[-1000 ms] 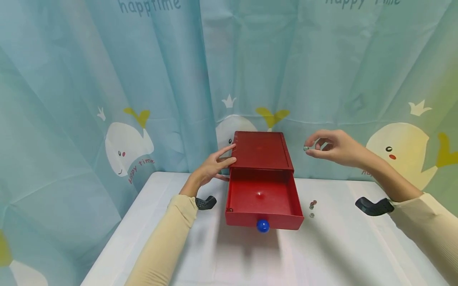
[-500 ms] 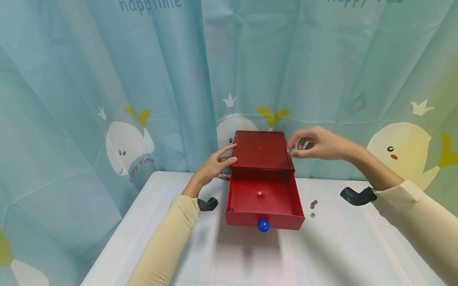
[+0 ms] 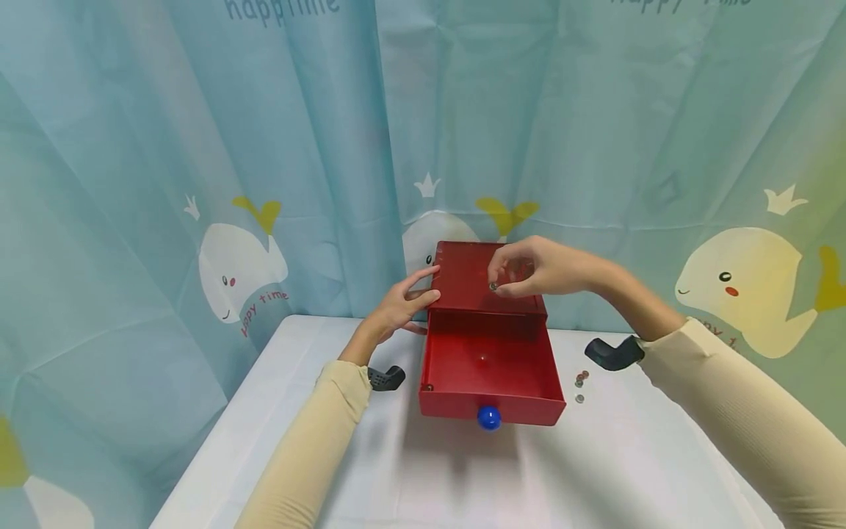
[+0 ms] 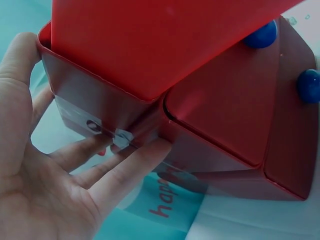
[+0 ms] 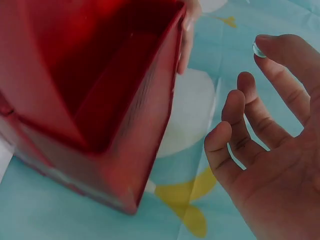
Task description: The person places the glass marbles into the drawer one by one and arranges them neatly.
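Observation:
A red drawer cabinet (image 3: 463, 283) stands on the table with its top drawer (image 3: 487, 367) pulled out. My right hand (image 3: 545, 270) is over the cabinet top, pinching a small clear glass marble (image 5: 258, 50) between thumb and index finger; its other fingers are loosely bent. My left hand (image 3: 394, 307) touches the cabinet's left side with spread, straight fingers, and its thumb lies by the upper front edge. A tiny brownish marble (image 3: 428, 387) lies in the drawer's front left corner. The drawer front carries a blue knob (image 3: 489, 418).
Several small marbles (image 3: 579, 399) lie on the white table (image 3: 621, 441) right of the drawer. Lower drawers with a blue knob (image 4: 310, 86) show in the left wrist view. A light blue curtain (image 3: 317, 147) with whale prints hangs behind the cabinet.
My right hand has moved left with the marble, from beside the cabinet to over its top. My left hand has stayed against the side, and the drawer has stayed pulled out.

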`<state>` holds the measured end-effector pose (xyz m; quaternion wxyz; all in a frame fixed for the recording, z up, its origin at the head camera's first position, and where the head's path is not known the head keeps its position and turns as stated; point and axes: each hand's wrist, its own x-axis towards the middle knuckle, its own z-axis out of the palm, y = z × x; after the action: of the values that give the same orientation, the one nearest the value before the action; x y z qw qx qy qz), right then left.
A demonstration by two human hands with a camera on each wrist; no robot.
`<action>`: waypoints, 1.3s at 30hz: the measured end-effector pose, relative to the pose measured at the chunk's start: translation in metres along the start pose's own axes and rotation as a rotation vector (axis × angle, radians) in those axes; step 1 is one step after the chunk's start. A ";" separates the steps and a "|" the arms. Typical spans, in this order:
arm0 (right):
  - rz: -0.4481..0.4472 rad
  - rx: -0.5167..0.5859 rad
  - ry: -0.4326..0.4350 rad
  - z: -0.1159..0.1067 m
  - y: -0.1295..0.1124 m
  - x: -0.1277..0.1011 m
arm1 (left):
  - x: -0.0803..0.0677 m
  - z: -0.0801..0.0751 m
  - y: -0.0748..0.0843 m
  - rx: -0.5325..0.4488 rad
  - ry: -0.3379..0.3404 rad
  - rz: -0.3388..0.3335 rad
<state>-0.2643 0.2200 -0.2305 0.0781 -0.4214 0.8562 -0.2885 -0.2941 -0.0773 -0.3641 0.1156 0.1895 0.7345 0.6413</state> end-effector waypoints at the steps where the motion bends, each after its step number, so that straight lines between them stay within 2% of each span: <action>1: -0.008 0.003 -0.002 0.002 -0.001 0.003 | 0.000 0.000 0.000 0.003 0.000 0.002; 15: -0.128 0.011 -0.070 0.032 -0.010 0.034 | 0.001 0.003 -0.001 0.013 0.014 -0.001; 25: -0.092 0.016 -0.067 0.042 -0.007 0.036 | 0.002 0.007 0.000 0.027 0.016 0.003; 39: -0.095 0.007 -0.069 0.045 -0.003 0.037 | 0.001 0.008 0.000 0.020 0.016 0.000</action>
<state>-0.2685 0.1711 -0.2622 0.0953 -0.4708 0.8310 -0.2804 -0.2922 -0.0695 -0.3653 0.1079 0.1854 0.7417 0.6355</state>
